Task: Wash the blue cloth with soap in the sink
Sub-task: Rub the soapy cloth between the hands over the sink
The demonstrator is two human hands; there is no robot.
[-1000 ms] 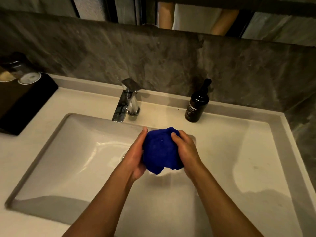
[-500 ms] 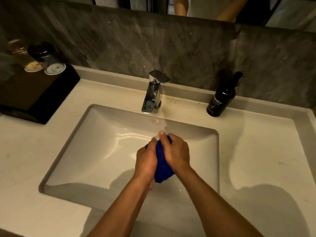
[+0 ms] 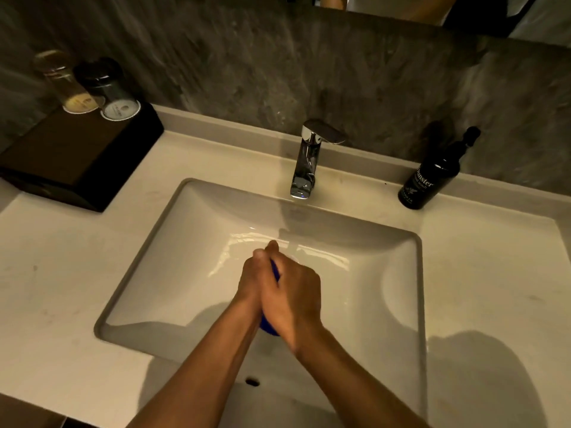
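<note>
The blue cloth (image 3: 268, 328) is squeezed between my two palms over the white sink basin (image 3: 173, 273), and only thin slivers of it show. My left hand (image 3: 251, 282) presses against it from the left. My right hand (image 3: 293, 299) covers it from the right, palm to palm with the left. A dark soap pump bottle (image 3: 429, 180) stands on the counter at the back right. The chrome faucet (image 3: 309, 159) rises behind the basin; I see no water stream.
A black box (image 3: 77, 162) with two upturned glasses (image 3: 105, 91) sits on the counter at the back left. The white countertop (image 3: 494, 273) spreads to both sides of the basin. A grey stone backsplash (image 3: 247, 66) runs behind, with a mirror edge above.
My hands have pressed together, so the bunched cloth went from a broad ball to almost hidden. The hands sank lower into the basin, and the view tilted down.
</note>
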